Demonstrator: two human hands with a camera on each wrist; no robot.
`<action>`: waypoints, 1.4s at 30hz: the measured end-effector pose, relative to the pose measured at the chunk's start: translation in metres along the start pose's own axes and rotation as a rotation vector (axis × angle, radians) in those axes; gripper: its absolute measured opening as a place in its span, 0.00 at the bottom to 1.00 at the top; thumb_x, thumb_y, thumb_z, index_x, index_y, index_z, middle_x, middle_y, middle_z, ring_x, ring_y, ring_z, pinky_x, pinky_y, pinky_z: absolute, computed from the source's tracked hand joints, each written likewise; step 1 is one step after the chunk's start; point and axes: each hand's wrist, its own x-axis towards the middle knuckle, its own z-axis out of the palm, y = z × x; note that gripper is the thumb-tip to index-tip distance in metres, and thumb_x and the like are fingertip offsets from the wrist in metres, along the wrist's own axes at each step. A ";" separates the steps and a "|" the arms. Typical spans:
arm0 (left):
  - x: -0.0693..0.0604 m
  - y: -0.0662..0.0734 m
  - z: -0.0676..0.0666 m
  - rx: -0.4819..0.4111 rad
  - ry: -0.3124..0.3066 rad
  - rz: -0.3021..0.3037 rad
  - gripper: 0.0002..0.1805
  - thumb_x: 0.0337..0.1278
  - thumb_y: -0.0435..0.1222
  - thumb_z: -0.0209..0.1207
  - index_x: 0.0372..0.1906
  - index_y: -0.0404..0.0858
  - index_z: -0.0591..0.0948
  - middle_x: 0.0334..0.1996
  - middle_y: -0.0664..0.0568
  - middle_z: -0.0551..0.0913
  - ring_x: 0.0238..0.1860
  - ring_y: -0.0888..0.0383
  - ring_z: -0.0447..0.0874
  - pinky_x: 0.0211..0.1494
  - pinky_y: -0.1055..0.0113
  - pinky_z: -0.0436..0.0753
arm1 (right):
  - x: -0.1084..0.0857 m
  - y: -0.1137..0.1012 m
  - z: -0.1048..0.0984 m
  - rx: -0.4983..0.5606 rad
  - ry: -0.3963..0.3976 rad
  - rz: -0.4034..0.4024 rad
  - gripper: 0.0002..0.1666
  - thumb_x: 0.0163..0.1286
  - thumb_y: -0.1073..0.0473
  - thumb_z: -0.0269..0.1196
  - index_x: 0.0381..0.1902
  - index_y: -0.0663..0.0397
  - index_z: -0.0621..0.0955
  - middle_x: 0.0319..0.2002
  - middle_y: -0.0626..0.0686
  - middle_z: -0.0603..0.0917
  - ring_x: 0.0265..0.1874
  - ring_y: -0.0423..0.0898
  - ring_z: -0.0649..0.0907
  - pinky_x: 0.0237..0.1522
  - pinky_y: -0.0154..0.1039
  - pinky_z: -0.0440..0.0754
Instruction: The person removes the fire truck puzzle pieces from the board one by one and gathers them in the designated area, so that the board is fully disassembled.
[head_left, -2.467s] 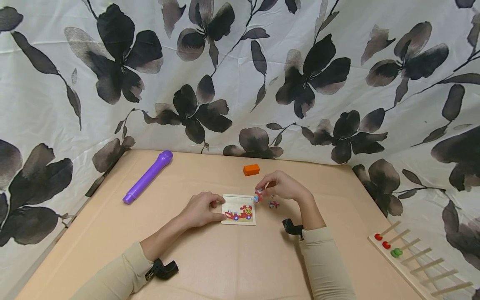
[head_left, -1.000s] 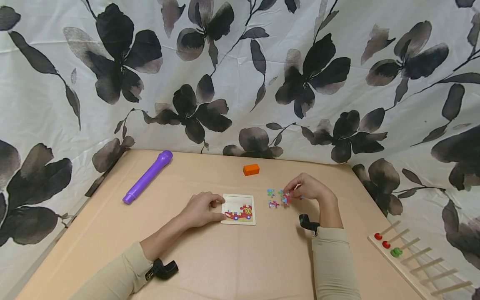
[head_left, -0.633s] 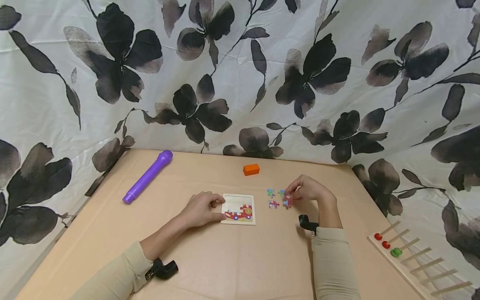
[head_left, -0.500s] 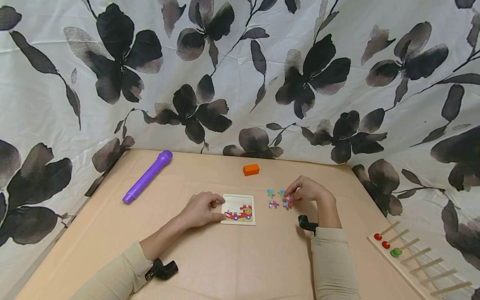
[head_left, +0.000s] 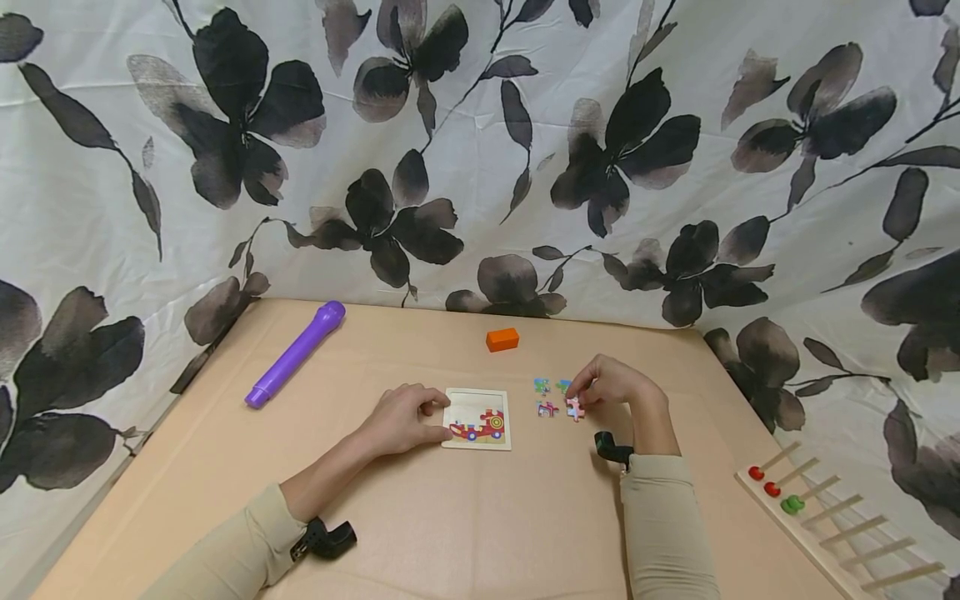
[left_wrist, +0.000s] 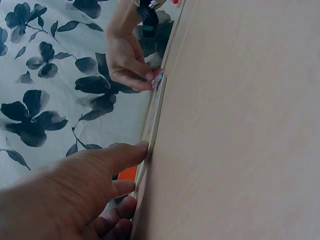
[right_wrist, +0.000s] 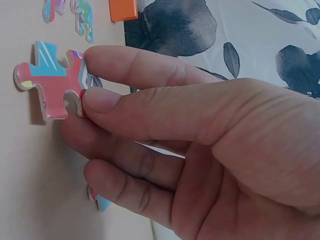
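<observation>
My right hand (head_left: 611, 383) pinches a red and blue jigsaw piece (right_wrist: 50, 82) between thumb and index finger, its knobs pointing away from the fingertips in the right wrist view. Just left of it in the head view, a few loose jigsaw pieces (head_left: 547, 409) lie on the table. My left hand (head_left: 401, 421) holds the left edge of a small square puzzle board (head_left: 477, 446), thumb and index finger on its rim. Joined pieces forming a red and yellow vehicle picture (head_left: 483, 427) fill the board's lower part; its upper part is bare.
An orange block (head_left: 502, 339) stands behind the puzzle board. To the far left lies a purple microphone-shaped tube (head_left: 296, 354). A wooden rack with pegs (head_left: 832, 533) and red and green beads is at the right edge. A floral cloth (head_left: 480, 167) hangs behind the table.
The right hand has moved from the board's upper right corner rightward to the loose pieces. The piece in its fingers has tilted, and its face looks paler. The left hand and board stay put.
</observation>
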 end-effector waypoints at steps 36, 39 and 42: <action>0.008 0.001 0.004 0.001 0.017 -0.009 0.25 0.46 0.53 0.78 0.50 0.48 0.88 0.33 0.61 0.79 0.37 0.61 0.73 0.44 0.61 0.65 | 0.012 0.010 -0.003 0.021 -0.003 0.008 0.13 0.59 0.79 0.67 0.40 0.66 0.91 0.29 0.58 0.88 0.27 0.42 0.77 0.34 0.35 0.78; 0.008 0.001 0.004 0.002 0.019 -0.009 0.25 0.46 0.53 0.79 0.50 0.48 0.88 0.33 0.61 0.79 0.37 0.61 0.73 0.44 0.61 0.65 | 0.013 0.010 -0.003 0.017 0.009 0.023 0.13 0.60 0.79 0.67 0.40 0.65 0.91 0.30 0.57 0.89 0.27 0.42 0.77 0.35 0.35 0.78; 0.009 0.001 0.005 0.001 0.020 -0.009 0.25 0.46 0.52 0.79 0.50 0.48 0.88 0.32 0.61 0.79 0.37 0.61 0.73 0.44 0.61 0.65 | 0.014 0.011 -0.003 0.016 0.011 0.029 0.12 0.60 0.78 0.68 0.39 0.64 0.91 0.32 0.57 0.90 0.27 0.42 0.78 0.35 0.35 0.78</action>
